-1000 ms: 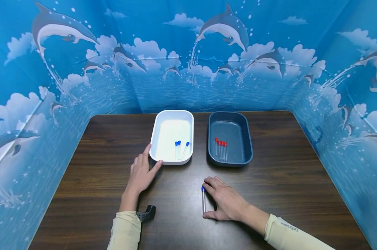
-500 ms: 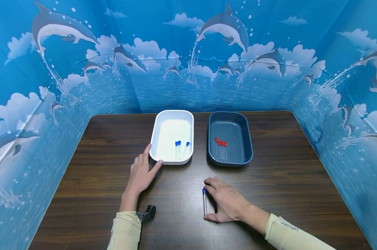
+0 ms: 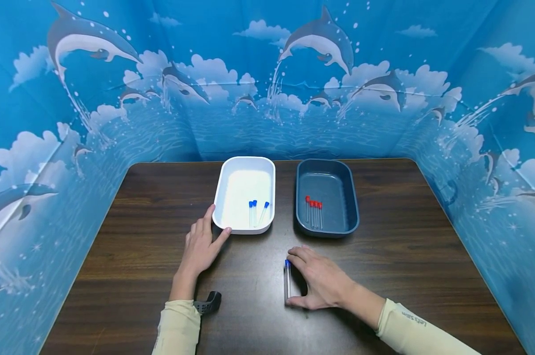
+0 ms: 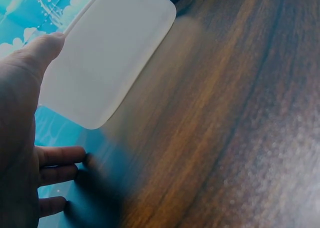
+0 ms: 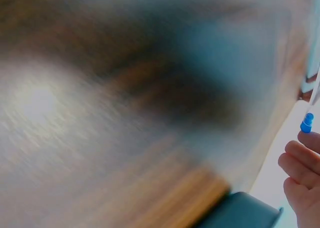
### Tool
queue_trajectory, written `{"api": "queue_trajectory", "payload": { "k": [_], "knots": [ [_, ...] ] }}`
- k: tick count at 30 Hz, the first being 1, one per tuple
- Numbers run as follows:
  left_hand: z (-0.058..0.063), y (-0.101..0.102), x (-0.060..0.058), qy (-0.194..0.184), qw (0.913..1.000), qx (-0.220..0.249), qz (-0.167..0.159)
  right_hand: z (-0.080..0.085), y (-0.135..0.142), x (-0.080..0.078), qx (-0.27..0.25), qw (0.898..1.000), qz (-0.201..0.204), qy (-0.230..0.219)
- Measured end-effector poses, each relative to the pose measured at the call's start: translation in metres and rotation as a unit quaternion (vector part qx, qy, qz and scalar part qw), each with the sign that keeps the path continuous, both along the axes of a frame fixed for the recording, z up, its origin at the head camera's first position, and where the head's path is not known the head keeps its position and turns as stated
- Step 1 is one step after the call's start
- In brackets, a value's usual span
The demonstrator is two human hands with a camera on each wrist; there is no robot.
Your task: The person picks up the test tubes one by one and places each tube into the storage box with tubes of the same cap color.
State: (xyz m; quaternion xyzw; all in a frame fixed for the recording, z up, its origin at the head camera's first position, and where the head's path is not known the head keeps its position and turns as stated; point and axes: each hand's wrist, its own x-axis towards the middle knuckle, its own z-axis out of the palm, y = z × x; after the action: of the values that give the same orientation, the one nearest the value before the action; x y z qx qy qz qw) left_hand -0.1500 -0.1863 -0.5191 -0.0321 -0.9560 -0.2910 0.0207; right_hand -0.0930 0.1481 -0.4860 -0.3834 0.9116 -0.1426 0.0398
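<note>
My right hand [image 3: 322, 278] pinches a clear test tube [image 3: 287, 283] lengthwise, the thumb at its bottom end and the index finger at its blue cap [image 3: 287, 264]. In the right wrist view the blue cap [image 5: 307, 122] meets a fingertip. My left hand [image 3: 201, 246] rests with straight, spread fingers at the near left corner of the white tray [image 3: 218, 197], index finger and thumb touching its rim. Three blue-capped test tubes [image 3: 254, 214] lie inside that tray. Several red-capped test tubes [image 3: 314, 214] lie in the dark blue tray [image 3: 349, 197] to its right.
Both trays stand side by side near the far edge of the brown wooden table [image 3: 409, 256]. A dark strap piece [image 3: 209, 302] sits by my left wrist. A dolphin-print curtain [image 3: 232, 118] surrounds the table's back and sides.
My right hand and the blue-capped test tube have shifted slightly away from me and a little left. My left hand stays at the white tray's corner.
</note>
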Motion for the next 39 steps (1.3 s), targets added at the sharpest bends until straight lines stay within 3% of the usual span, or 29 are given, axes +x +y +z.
{"api": "queue_trajectory", "payload": {
  "k": [16, 39],
  "knots": [
    [0.000, 0.001, 0.001, 0.001, 1.0000, -0.003, 0.002, 0.035, -0.011, -0.028, -0.024, 0.998, -0.006, 0.055],
    [0.000, 0.000, 0.000, 0.003, 1.0000, 0.002, 0.002, 0.059, -0.035, -0.104, -0.043, 0.995, -0.041, 0.082]
  ]
}}
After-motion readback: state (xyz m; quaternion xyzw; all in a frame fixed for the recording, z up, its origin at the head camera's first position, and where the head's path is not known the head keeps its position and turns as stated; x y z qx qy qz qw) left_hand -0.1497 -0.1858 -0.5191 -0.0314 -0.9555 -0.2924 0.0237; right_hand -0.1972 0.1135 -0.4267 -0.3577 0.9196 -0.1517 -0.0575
